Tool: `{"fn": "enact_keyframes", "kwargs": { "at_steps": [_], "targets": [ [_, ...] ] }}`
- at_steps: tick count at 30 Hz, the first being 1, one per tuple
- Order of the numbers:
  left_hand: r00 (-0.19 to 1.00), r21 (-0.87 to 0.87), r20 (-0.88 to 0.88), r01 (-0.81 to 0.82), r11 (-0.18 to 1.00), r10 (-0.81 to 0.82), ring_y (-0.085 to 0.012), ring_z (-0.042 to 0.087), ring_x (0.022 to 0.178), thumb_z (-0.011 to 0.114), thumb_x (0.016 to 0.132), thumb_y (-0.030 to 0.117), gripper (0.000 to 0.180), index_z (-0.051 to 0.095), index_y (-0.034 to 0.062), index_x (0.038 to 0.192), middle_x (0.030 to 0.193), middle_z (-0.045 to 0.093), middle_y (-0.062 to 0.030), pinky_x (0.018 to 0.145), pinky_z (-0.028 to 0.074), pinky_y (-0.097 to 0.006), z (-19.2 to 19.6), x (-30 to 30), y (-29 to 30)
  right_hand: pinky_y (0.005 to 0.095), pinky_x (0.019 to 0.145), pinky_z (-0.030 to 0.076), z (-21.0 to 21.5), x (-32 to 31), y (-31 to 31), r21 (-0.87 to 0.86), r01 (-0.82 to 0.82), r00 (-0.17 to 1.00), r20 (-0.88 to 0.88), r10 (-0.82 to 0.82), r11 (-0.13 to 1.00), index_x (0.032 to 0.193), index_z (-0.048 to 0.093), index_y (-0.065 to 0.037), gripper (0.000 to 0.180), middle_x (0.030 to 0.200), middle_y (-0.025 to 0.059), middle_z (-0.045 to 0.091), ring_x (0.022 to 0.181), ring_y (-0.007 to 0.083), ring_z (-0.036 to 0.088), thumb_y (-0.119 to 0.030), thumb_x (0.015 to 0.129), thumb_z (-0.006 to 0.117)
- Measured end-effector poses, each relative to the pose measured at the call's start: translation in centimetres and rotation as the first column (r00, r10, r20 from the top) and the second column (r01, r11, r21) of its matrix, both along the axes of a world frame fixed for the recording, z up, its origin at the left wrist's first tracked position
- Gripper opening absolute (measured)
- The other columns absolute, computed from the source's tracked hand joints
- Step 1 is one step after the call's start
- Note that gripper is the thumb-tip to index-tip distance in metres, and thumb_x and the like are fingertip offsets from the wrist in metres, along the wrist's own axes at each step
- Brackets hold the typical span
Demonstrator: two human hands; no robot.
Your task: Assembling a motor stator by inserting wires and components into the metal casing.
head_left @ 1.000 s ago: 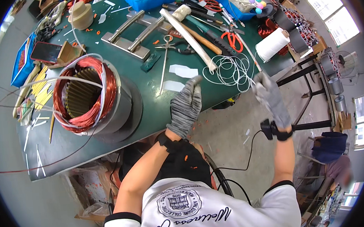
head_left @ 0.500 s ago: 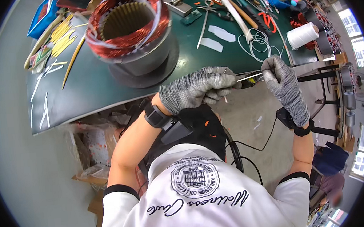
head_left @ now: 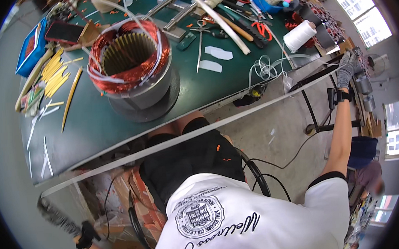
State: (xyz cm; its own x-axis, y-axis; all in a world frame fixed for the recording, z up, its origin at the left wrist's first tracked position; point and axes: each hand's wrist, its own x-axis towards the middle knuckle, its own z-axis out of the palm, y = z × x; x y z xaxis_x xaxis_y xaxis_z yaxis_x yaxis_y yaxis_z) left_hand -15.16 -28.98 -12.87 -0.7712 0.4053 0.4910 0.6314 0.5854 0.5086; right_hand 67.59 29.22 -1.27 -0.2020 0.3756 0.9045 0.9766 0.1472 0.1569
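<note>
A long white cord (head_left: pixel 227 120) is pulled out in a slanting line across my front, above my lap. Its left end runs into my left hand (head_left: pixel 58 215), gloved in grey and closed on it at the lower left, beyond the table corner. My right hand (head_left: pixel 347 68), in the same kind of glove, is closed on the cord far out to the right. Thin white loops (head_left: pixel 266 69) lie at the table's right edge, near a white thread spool (head_left: pixel 299 36). A motor stator (head_left: pixel 147 98) with red copper windings stands on the table, touched by neither hand.
The green table (head_left: pixel 90 143) holds yellow strips (head_left: pixel 55 73), white slips and a long wooden stick (head_left: pixel 72 100). Pliers, red-handled scissors (head_left: pixel 261 30) and other tools crowd its far right. Blue bins stand at the back. A black stand (head_left: pixel 310 110) is below my right arm.
My hands were close together at the table edge. They have moved far apart, left hand down-left and right hand out right, with the cord drawn out between them. The view has shifted.
</note>
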Motion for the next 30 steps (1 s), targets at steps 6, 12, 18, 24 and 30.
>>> {"fn": "enact_keyframes", "kwargs": {
  "at_steps": [6, 12, 18, 24, 30],
  "targets": [
    [0.995, -0.047, -0.029, -0.098, 0.994, 0.097, -0.0234, 0.051, 0.102, 0.043, 0.087, 0.018, 0.038, 0.046, -0.0041, 0.119, 0.115, 0.052, -0.0171, 0.091, 0.040, -0.032, -9.0, -19.4, -21.3, 0.0455, 0.081, 0.039, -1.6, 13.6, -2.9, -0.062, 0.390, 0.919, -0.027, -0.393, 0.919, 0.097, 0.055, 0.000, 0.038, 0.097, 0.0238, 0.057, 0.089, 0.0397, 0.051, -0.031, 0.089, 0.036],
    [0.983, 0.121, 0.178, 0.030, 0.992, -0.052, -0.0221, 0.050, 0.104, 0.039, 0.089, 0.018, 0.039, 0.044, -0.0034, 0.121, 0.118, 0.051, -0.0150, 0.092, 0.038, -0.032, -7.4, -22.1, -13.9, 0.0435, 0.087, 0.039, -8.3, 24.9, -9.6, -0.458, 0.649, 0.609, -0.163, -0.776, 0.607, 0.111, 0.052, 0.000, 0.051, 0.111, 0.0268, 0.052, 0.099, 0.0405, 0.052, -0.041, 0.086, 0.036],
    [0.823, 0.293, 0.522, 0.072, 0.953, -0.223, -0.0207, 0.048, 0.106, 0.036, 0.091, 0.018, 0.039, 0.041, -0.0027, 0.124, 0.121, 0.049, -0.0129, 0.093, 0.037, -0.032, -16.1, -19.0, -10.8, 0.0392, 0.094, 0.036, -3.8, 30.7, -7.6, -0.246, 0.769, 0.631, 0.137, -0.764, 0.591, 0.113, 0.052, -0.004, 0.039, 0.117, 0.0195, 0.051, 0.113, 0.0315, 0.045, -0.028, 0.085, 0.041],
    [0.714, 0.018, 0.607, 0.426, 0.905, -0.348, -0.0228, 0.052, 0.104, 0.040, 0.086, 0.013, 0.031, 0.058, -0.0014, 0.107, 0.108, 0.058, -0.0146, 0.089, 0.039, -0.032, 0.6, 7.1, 6.6, 0.0294, 0.080, 0.043, -3.7, -18.0, -6.6, -0.494, -0.462, 0.875, -0.389, 0.287, 0.737, 0.100, 0.056, -0.004, 0.021, 0.094, 0.0121, 0.060, 0.087, 0.0216, 0.056, -0.010, 0.089, 0.040],
    [0.027, 0.401, 0.550, 0.869, 0.292, -0.835, -0.0200, 0.056, 0.097, 0.052, 0.086, 0.011, 0.038, 0.045, 0.0008, 0.122, 0.108, 0.057, -0.0144, 0.083, 0.043, -0.028, 5.2, 29.7, 28.1, 0.0360, 0.062, 0.049, -4.1, -33.7, -17.6, -0.749, -0.193, 0.938, 0.049, 0.343, 0.634, 0.103, 0.053, -0.009, 0.020, 0.085, 0.0138, 0.059, 0.074, 0.0259, 0.060, -0.011, 0.085, 0.043]
  ]
}}
